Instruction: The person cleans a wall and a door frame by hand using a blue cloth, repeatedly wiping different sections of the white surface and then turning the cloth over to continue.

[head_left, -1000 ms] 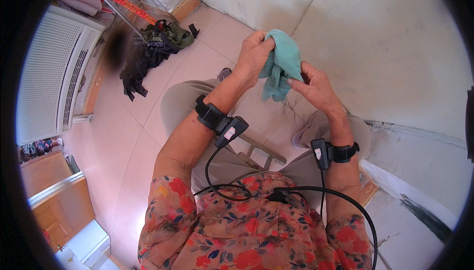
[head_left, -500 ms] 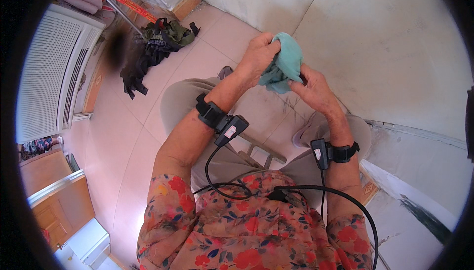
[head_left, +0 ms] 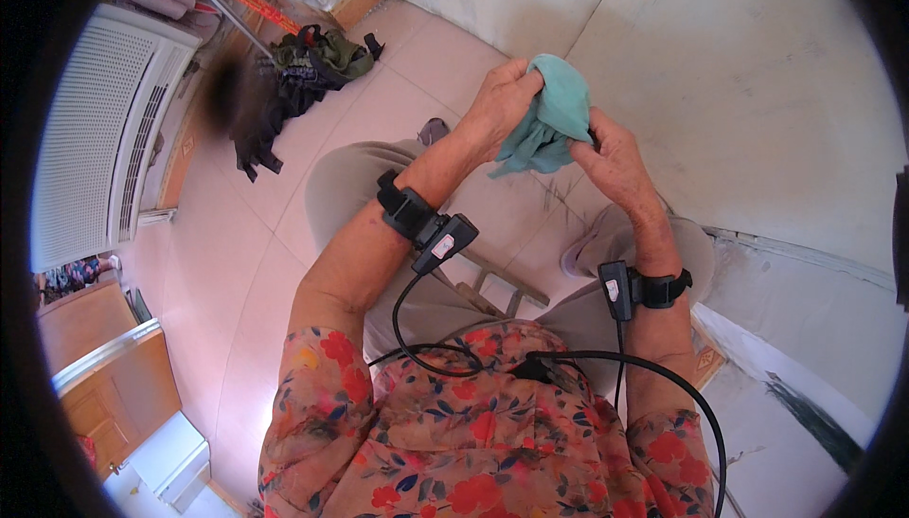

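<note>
A bunched teal cloth [head_left: 559, 106] is held up in front of me, between both hands. My left hand [head_left: 502, 106] grips its upper left edge, thumb and fingers closed on the fabric. On the other side my right hand [head_left: 614, 160] pinches its right edge. Loose folds hang below the left hand. The cloth's far side is hidden, and so are some fingertips. Each forearm carries a strapped black device, the left one [head_left: 426, 229] and the right one [head_left: 639, 293], with cables running to my body.
Dark straps and green fabric [head_left: 322, 63] lie on the pink tiled floor [head_left: 256, 262] at the far left. A pale wall panel [head_left: 739, 92] stands ahead and to the right. At left is a white slatted unit [head_left: 109, 139]. A wooden stool frame [head_left: 502, 286] shows between my legs.
The cloth has shifted slightly up and right with both hands. Its top is spread rounder, and its lower folds hang out more to the left.
</note>
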{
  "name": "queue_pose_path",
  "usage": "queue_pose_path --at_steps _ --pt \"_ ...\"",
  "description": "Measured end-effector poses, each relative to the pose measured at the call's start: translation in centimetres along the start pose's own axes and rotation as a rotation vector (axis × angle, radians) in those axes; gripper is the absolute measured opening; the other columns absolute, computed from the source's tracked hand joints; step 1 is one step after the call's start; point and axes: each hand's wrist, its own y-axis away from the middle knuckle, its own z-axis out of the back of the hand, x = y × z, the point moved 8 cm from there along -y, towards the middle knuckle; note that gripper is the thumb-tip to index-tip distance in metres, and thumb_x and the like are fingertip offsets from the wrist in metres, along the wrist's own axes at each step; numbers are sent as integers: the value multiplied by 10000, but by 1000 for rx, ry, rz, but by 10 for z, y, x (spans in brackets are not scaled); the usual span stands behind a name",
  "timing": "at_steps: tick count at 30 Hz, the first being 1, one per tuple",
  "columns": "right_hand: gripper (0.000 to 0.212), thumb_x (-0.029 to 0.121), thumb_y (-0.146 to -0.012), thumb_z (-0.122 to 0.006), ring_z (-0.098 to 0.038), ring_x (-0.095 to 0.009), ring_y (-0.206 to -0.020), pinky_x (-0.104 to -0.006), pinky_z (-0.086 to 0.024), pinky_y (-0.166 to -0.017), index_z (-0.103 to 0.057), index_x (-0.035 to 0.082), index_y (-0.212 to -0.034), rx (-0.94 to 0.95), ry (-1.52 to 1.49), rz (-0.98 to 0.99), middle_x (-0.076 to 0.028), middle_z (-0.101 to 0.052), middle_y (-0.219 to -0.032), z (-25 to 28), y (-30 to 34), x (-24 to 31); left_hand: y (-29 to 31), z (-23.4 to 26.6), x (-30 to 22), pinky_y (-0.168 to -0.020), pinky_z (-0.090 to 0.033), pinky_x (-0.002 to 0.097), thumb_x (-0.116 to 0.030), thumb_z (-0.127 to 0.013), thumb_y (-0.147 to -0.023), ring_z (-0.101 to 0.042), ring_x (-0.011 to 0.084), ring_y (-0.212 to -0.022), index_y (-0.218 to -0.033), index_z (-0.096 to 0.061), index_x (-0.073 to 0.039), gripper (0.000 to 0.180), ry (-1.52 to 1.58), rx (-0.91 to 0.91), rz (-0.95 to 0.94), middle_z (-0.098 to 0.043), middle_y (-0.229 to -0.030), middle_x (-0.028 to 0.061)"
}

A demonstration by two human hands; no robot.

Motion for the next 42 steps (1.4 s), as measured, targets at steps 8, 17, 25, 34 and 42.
queue_pose_path --at_steps 8,17,25,34,42 --pt "194 75 -783 -548 -486 -88 -744 -277 -436 -675 -538 7 -965 61 78 -27 -42 -544 -766 -1 6 18 -3 5 8 -638 -424 276 -203 -452 -870 -479 102 -732 -868 -563 -12 221 -102 -34 -25 -532 -775 22" --pt "254 133 -723 -547 -555 -397 -807 -475 -430 -681 -489 36 -950 -86 426 101 -187 -560 -804 10 8 23 -2 -3 14 -687 -448 277 -238 -448 -873 -527 121 -790 -964 -595 -11 286 -207 52 30 -591 -875 46" --pt "263 135 -720 -554 -563 -387 -813 -465 -444 -692 -506 31 -957 -40 408 78 -189 -579 -847 9 7 24 -4 -3 17 -693 -450 281 -265 -457 -870 -533 130 -799 -969 -594 -2 312 -232 80 6 -591 -878 57" --pt "274 113 -708 -581 -574 -359 -792 -447 -450 -655 -499 47 -961 -123 586 151 -155 -571 -830 13 8 23 -5 -5 27 -726 -437 288 -285 -461 -869 -522 142 -828 -977 -587 -3 327 -287 115 69 -583 -893 73" --pt "276 114 -699 -596 -576 -345 -805 -443 -451 -659 -487 49 -944 -112 585 171 -144 -571 -834 11 9 24 -5 -6 27 -720 -437 290 -283 -453 -868 -520 145 -822 -977 -584 1 332 -294 129 76 -583 -890 76"
